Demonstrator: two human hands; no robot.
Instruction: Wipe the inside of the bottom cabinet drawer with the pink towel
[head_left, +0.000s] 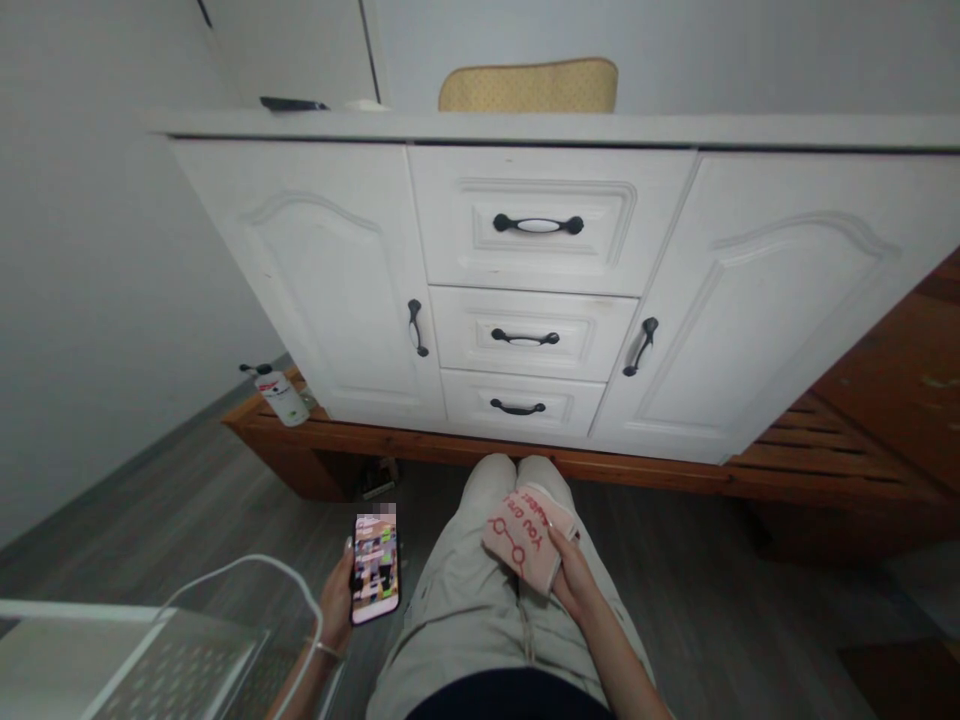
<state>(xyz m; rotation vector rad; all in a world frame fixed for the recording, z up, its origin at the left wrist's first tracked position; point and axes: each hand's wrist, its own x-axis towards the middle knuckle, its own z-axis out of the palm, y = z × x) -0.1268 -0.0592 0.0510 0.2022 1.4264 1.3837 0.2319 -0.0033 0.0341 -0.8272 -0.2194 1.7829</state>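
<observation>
Seven items we log from the head view, largest first.

1. White sideboard (540,290): three stacked drawers between two doors, dark handles, all shut. Its counter top (525,127) carries a dark flat object we cannot identify and, behind it, a yellow cushioned chair back (529,87).

2. Slatted wooden platform (810,455): runs under the sideboard and out to the right.

3. Grey plank floor (712,600): beneath our seated legs in pale trousers.

4. White wire rack (187,650): at lower left, a curved rod arching over it, just beside our left forearm.

5. Pink cloth (525,535): folded, printed with red lettering, lying on our right thigh near the knees. We judge it soft, light and limp, not fragile and not slippery; it would sag if lifted by one corner, so the folded edge or the whole bundle is the better place to take hold.

6. Phone (375,570): lit screen facing up, held beside the left knee. We judge it stiff, smooth and breakable if dropped.

7. Pump bottle (281,392): white, standing on the left end of the platform.

Hands: our left hand (337,600) is wrapped around the phone's edge; our right hand (574,580) is closed on the near end of the cloth, thumb on top.
</observation>
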